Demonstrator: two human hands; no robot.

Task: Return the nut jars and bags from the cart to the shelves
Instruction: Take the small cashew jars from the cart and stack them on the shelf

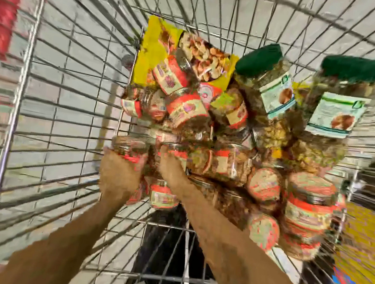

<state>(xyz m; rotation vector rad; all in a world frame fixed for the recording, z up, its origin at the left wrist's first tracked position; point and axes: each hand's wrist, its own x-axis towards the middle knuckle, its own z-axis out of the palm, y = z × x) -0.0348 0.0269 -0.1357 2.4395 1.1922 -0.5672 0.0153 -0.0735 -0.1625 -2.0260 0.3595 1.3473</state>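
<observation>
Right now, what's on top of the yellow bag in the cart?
Red-labelled jars lie across the yellow bag, with a green-lidded jar overlapping its right edge. Its lower half is hidden beneath them, so what it rests on cannot be seen.

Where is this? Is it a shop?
Probably a grocery shop: a wire shopping cart piled with labelled nut jars and a yellow nut bag, with blurred red packs stacked on the left.
</observation>
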